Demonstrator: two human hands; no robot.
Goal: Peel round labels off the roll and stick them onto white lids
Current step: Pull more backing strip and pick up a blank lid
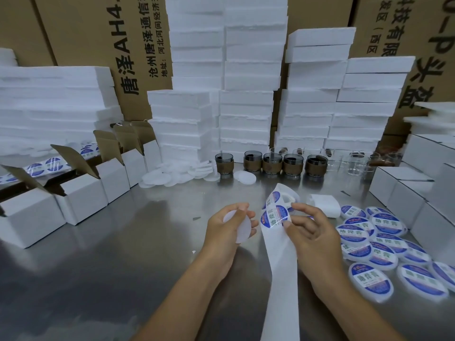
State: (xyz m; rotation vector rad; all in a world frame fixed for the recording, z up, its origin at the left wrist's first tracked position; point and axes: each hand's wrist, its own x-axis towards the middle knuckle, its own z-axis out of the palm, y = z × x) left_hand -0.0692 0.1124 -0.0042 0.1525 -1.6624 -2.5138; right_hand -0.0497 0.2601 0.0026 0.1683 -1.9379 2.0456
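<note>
One blank white lid (243,232) sits gripped in the left hand (221,230) above the steel table (123,254). The right hand (311,232) pinches a round blue label (277,216) on the white backing strip (280,279). Labelled lids (384,237) lie heaped at right.

Both forearms bare, coming in from the bottom edge and converging toward centre. Left hand (225,230): back toward the camera, fingers curled round a blank white lid (242,230). Right hand (312,233) just beside it at the same height, thumb and index finger pinching a round label (277,217), other fingers loosely curled.
</note>
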